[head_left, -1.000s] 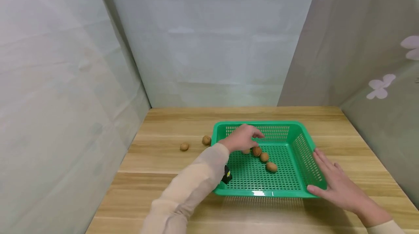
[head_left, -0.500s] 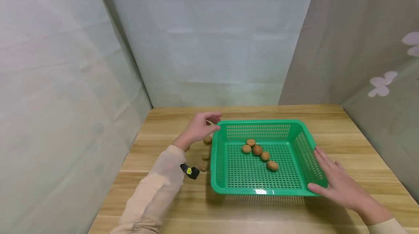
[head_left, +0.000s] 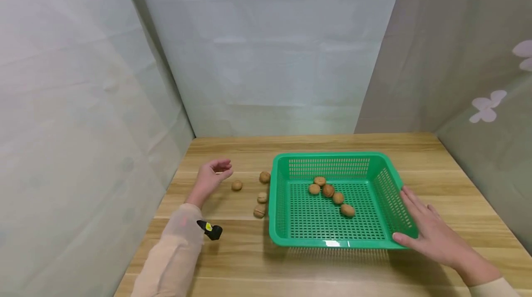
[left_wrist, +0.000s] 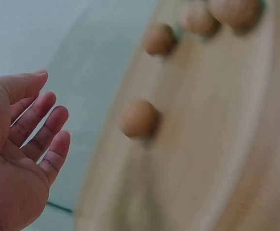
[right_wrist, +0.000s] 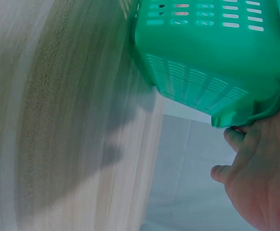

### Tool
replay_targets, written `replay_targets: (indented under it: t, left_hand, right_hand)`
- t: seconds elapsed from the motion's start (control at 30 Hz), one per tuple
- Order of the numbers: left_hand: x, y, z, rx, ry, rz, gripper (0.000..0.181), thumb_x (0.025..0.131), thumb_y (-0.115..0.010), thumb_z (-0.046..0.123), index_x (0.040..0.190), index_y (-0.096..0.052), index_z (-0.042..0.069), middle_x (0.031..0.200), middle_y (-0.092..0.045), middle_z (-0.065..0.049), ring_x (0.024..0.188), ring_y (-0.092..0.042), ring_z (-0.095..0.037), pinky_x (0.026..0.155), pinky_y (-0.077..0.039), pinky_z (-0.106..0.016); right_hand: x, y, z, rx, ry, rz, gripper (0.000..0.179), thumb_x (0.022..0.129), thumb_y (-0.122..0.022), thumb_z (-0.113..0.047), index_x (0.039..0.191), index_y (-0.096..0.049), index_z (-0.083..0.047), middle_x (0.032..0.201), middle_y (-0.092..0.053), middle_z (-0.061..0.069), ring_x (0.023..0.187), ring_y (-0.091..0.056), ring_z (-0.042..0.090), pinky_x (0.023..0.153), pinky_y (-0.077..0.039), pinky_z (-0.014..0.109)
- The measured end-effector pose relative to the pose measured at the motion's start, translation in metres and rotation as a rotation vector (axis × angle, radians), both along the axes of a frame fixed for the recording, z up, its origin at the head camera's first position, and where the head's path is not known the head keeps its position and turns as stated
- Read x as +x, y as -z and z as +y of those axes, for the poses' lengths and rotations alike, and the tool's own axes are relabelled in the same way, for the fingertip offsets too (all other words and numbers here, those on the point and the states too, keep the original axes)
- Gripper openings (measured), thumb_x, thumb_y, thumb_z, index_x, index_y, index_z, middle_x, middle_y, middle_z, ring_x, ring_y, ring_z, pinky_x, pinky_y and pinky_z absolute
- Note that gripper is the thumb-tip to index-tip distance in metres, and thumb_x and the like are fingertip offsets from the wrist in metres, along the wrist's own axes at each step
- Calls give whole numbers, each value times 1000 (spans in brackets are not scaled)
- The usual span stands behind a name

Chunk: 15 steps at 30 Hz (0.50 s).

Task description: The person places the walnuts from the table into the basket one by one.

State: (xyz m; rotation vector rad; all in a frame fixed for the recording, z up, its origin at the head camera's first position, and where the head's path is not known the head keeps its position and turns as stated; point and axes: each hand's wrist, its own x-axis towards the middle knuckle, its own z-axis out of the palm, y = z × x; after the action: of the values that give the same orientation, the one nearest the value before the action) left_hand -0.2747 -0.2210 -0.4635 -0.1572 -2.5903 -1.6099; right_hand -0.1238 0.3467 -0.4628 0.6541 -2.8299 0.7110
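My left hand (head_left: 210, 180) is over the left part of the table, fingers loosely bent and nothing between them. Closest to it lies a single walnut (head_left: 237, 185), which also shows in the left wrist view beyond the fingertips (left_wrist: 60, 142). More walnuts lie in a loose column along the basket's left side, among them a far walnut (head_left: 264, 177) and a near walnut (head_left: 259, 211). Inside the green plastic basket (head_left: 332, 243), several walnuts (head_left: 328, 190) form a slanting row. My right hand (head_left: 436, 234) holds the basket's near right corner, thumb on the front rim and fingers along the right side.
The wooden table (head_left: 232, 260) runs back to a pale cloth backdrop (head_left: 270, 57). Cloth also hangs along the left and right sides. A small black device (head_left: 210, 230) is strapped at the left wrist.
My left hand has come out of the basket and moved left past its rim to beside the lone walnut. A walnut more shows in the basket. The right hand stays on the corner.
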Motion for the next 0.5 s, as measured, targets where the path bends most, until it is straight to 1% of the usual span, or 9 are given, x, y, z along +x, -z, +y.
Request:
replay_targets:
  t: [0.03, 0.1, 0.23, 0.37, 0.5]
  left_hand:
    - [0, 7, -2, -6, -16, -12, 38, 81, -70, 21, 116, -61, 8, 109, -62, -14, 97, -58, -21, 74, -48, -25]
    - [0, 19, -5, -17, -34, -30, 39, 81, -71, 21, 115, -61, 6, 109, -62, -13, 97, -57, -20, 75, -48, -26]
    - [2, 37, -4, -6, -52, -80, 40, 82, -70, 18, 118, -60, 3, 112, -60, -13, 98, -56, -21, 83, -46, -34]
    - [6, 48, 0, 14, -81, -138, 45, 79, -73, 25, 118, -60, 7, 113, -57, -7, 100, -56, -18, 86, -44, -37]
    - [7, 55, 4, 11, -61, -121, 48, 76, -76, 25, 116, -60, 4, 112, -59, -9, 100, -56, -20, 87, -43, -38]
  right_hand:
    - [0, 0, 0, -1, 1, -2, 100, 76, -72, -34, 147, -7, -7, 152, -2, 10, 136, -7, 30, 105, 8, 52]
    - [0, 1, 1, 2, 6, -1, 100, 76, -73, -35, 148, -7, -8, 152, -1, 8, 136, -9, 32, 105, 8, 51]
    - [0, 2, 1, -2, 7, -1, 100, 76, -73, -35, 148, -8, -8, 152, -1, 7, 136, -10, 33, 105, 8, 52]
    - [0, 2, 0, 1, 7, -1, 100, 76, -72, -36, 147, -8, -7, 152, -3, 10, 136, -9, 32, 105, 7, 51]
    - [0, 1, 0, 13, 10, 0, 100, 77, -72, -36, 147, -7, -8, 152, -3, 10, 136, -9, 32, 106, 8, 49]
